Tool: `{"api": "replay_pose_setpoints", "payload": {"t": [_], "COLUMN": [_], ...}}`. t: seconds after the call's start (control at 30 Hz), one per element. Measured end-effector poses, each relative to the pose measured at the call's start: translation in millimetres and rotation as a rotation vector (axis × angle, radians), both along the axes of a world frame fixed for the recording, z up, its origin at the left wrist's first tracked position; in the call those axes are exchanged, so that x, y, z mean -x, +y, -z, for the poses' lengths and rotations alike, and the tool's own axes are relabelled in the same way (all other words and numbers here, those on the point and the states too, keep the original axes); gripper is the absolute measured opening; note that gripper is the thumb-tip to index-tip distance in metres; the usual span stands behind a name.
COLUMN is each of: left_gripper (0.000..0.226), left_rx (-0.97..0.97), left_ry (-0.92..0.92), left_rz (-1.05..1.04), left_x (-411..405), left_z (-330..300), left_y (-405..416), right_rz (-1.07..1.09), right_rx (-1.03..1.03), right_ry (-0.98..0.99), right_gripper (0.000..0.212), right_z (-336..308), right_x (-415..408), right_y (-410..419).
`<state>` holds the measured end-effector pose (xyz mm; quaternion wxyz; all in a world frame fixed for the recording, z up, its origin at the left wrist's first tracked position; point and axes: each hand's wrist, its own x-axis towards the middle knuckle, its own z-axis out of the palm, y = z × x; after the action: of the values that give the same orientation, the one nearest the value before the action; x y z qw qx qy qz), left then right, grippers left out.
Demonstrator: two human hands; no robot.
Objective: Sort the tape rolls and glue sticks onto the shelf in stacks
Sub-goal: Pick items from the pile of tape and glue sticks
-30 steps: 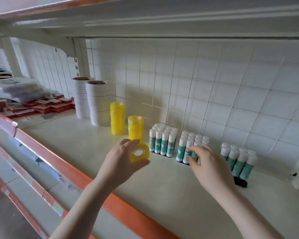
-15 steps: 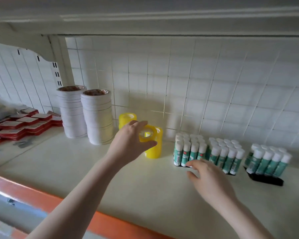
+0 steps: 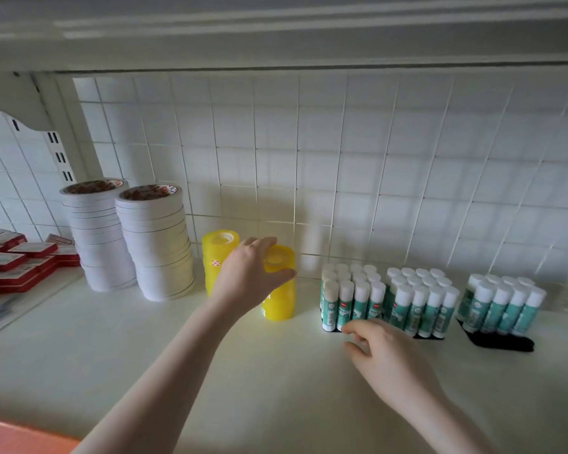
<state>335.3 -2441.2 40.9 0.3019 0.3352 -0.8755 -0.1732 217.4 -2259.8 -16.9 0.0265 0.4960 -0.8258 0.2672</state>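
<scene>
My left hand (image 3: 251, 276) grips a yellow tape roll (image 3: 278, 261) lying on top of the right yellow tape stack (image 3: 279, 303). A second yellow stack (image 3: 215, 257) stands just left of it, partly behind my hand. Two tall stacks of white tape rolls (image 3: 153, 240) stand further left. Three blocks of green-and-white glue sticks (image 3: 353, 294) stand upright on black bases to the right. My right hand (image 3: 386, 358) hovers low over the shelf (image 3: 112, 355) in front of the left glue block, fingers loosely curled and holding nothing.
Red flat packs (image 3: 17, 263) lie at the far left of the shelf. A white wire grid (image 3: 341, 178) backs the shelf. The upper shelf board (image 3: 276, 31) hangs overhead. The orange front edge (image 3: 23, 437) runs at the bottom left.
My left hand carried the yellow roll forward and up from the shelf front onto the right yellow stack. My right hand drew back from the glue sticks towards me.
</scene>
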Motion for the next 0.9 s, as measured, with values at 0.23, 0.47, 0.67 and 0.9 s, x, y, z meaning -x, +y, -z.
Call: {"api": "replay_pose_setpoints", "payload": {"t": [0.23,0.47,0.67,0.9], "left_gripper": [0.067,0.067,0.070,0.069], "left_rx": [-0.062,-0.106,-0.147,-0.172], "left_ry": [0.052,0.090,0.112,0.125], "left_rz": [-0.021,-0.017,-0.027,-0.020], "left_x": [2.8,7.2,9.7,7.7], "left_z": [6.2,6.9,6.5,8.2], "left_y": [-4.9,-6.8,-10.5,-9.3], "right_rz": [-0.001,0.000,0.007,0.017], "right_rx": [0.019,0.043,0.065,0.053], "right_ry": [0.003,-0.010,-0.009,-0.017], "right_gripper": [0.025,0.023,0.025,0.025], "right_z": [2.0,6.0,6.9,8.2], "right_x": [2.4,6.1,6.7,8.1], "right_y": [-2.6,1.2,0.6,2.2]}}
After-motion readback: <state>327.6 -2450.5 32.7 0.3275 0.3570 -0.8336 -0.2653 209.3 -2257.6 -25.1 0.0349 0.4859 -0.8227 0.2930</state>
